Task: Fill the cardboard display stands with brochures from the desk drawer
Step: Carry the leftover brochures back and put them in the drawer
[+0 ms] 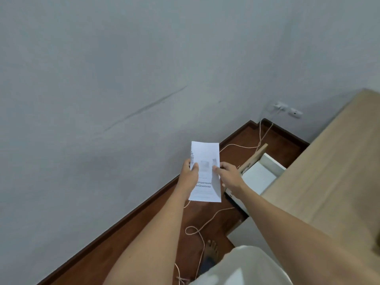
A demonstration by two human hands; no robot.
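Brochure [205, 171]: white, printed script too blurred for reading; left hand [190, 173] and right hand [227, 174] are pinching its edges. Drawer [261, 173]: standing open, contents not discernible.

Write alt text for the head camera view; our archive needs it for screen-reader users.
Both hands, left hand and right hand, hold a white printed brochure upright by its side edges, above a dark wood floor. To the right, a white drawer stands open under a light wood desk; a thin cord trails across the floor beside a grey wall.

Bare forearms, no sleeves; pale cream garment [246, 266]; one bare foot [210, 250].
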